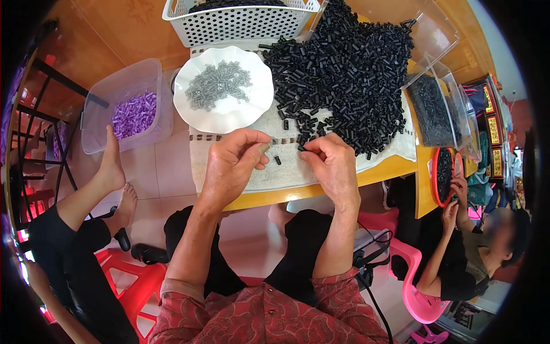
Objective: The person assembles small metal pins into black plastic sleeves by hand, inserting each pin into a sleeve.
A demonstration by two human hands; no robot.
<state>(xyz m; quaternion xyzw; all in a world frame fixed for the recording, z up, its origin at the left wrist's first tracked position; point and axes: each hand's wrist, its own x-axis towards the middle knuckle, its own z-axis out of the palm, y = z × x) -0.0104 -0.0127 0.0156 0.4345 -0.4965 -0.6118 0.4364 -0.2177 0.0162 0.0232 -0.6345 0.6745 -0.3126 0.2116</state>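
Note:
My left hand [236, 163] is closed in a pinch, with a small clear piece [274, 141] at its fingertips; its exact kind is too small to tell. Thumb and forefinger of my right hand [333, 167] pinch a small black tubular piece [302, 148]. One loose black piece [278, 160] lies on the cloth between the hands. Beyond my left hand stands a white scalloped dish [256, 116] holding a heap of small clear pieces [220, 86]. A large pile of black tubular pieces [349, 74] spreads beyond my right hand.
A pale cloth [260, 180] covers part of the yellow table [252, 200]. At the back is a white perforated basket [240, 27]. Clear bins [432, 109] stand right, a tub of purple pieces [134, 114] left. Other people sit on both sides; one works over a red tray [437, 189].

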